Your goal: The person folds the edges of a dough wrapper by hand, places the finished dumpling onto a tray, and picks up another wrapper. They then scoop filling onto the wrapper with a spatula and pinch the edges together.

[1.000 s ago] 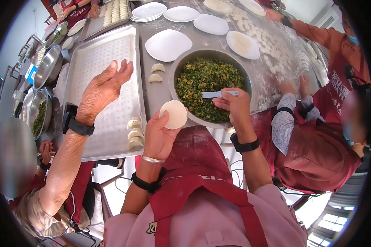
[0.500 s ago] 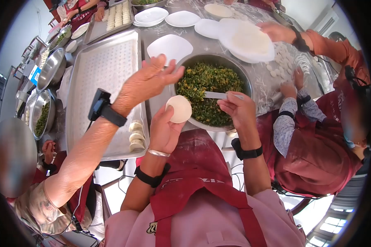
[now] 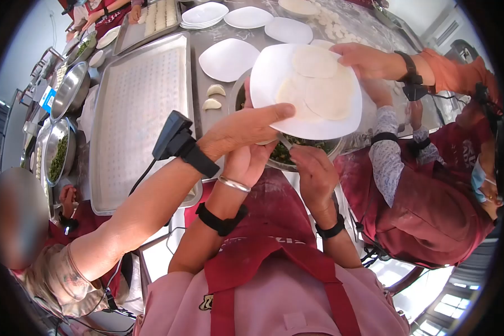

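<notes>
My right hand (image 3: 316, 171) is closed on a white flat spatula (image 3: 284, 140), low over the steel bowl (image 3: 340, 150) of chopped green filling (image 3: 305, 143). My left hand (image 3: 245, 165) is raised at the bowl's near left side, partly behind a co-worker's hand (image 3: 249, 127). Most of its fingers are hidden, and I see no wrapper in it now. Above the bowl, a white plate (image 3: 263, 73) of round dumpling wrappers (image 3: 325, 92) is held by that hand from the left and another person's hand (image 3: 361, 60) from the right. The plate covers most of the filling.
A perforated metal tray (image 3: 143, 106) lies at left, with a co-worker's arm (image 3: 145, 196) across its near end. Two folded dumplings (image 3: 214, 96) sit beside it. White plates (image 3: 229, 59) stand behind. Steel bowls (image 3: 59, 151) are far left; another person (image 3: 414, 207) works close at right.
The plate of wrappers has come toward me, from the far right to over the bowl. The left co-worker's hand now grips it. The wrapper in my left hand is hidden from view.
</notes>
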Demonstrator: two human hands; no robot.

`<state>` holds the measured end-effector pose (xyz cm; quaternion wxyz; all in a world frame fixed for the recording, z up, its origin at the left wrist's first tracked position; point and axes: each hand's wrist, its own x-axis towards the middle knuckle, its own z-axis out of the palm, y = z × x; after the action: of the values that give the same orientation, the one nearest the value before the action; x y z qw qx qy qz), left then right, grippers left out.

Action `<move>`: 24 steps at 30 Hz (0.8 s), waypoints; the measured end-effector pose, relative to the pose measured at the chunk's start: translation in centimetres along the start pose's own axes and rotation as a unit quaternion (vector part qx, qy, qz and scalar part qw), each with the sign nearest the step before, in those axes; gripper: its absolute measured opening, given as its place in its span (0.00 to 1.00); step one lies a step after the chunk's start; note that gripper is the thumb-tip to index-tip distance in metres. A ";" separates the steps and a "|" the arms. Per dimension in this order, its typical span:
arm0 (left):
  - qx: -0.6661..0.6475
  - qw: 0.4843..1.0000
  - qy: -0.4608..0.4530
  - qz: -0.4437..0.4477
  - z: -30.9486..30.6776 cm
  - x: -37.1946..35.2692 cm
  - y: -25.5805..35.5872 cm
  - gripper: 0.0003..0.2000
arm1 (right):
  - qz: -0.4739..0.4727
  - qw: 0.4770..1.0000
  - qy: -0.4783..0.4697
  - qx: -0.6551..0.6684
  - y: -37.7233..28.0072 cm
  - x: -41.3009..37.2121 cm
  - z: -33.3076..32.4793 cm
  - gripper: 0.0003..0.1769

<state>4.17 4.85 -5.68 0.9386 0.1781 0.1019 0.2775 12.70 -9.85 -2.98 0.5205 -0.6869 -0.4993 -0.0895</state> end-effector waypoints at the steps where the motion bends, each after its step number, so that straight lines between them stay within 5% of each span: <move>1: -0.005 1.000 0.011 0.003 0.3 -0.1 0.0 0.23 | -0.018 1.000 -0.002 -0.004 0.0 -0.4 -0.1 0.11; 8: 0.023 0.997 0.061 -0.033 0.7 0.4 -0.3 0.21 | -0.079 0.997 -0.003 -0.022 1.1 -0.8 -1.6 0.09; 11: 0.010 0.995 0.074 -0.064 0.9 -0.4 0.0 0.20 | 0.184 0.972 0.048 0.138 -0.6 -0.5 -2.9 0.06; 15: -0.017 0.995 0.065 -0.079 2.7 -1.6 0.1 0.21 | 0.397 0.842 0.141 0.337 -0.2 1.2 -3.8 0.12; 19: -0.002 0.995 0.045 -0.093 3.2 -2.7 -0.2 0.22 | 0.444 0.779 0.147 0.417 1.5 1.5 -3.8 0.11; 24: 0.027 0.995 0.046 -0.087 2.6 -3.1 -0.3 0.21 | 0.477 0.761 0.121 0.423 2.2 1.0 -3.4 0.11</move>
<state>2.55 2.18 -3.15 0.9483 0.1810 0.1679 0.1994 16.25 -11.89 -2.24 0.7893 -0.5301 -0.0271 0.3086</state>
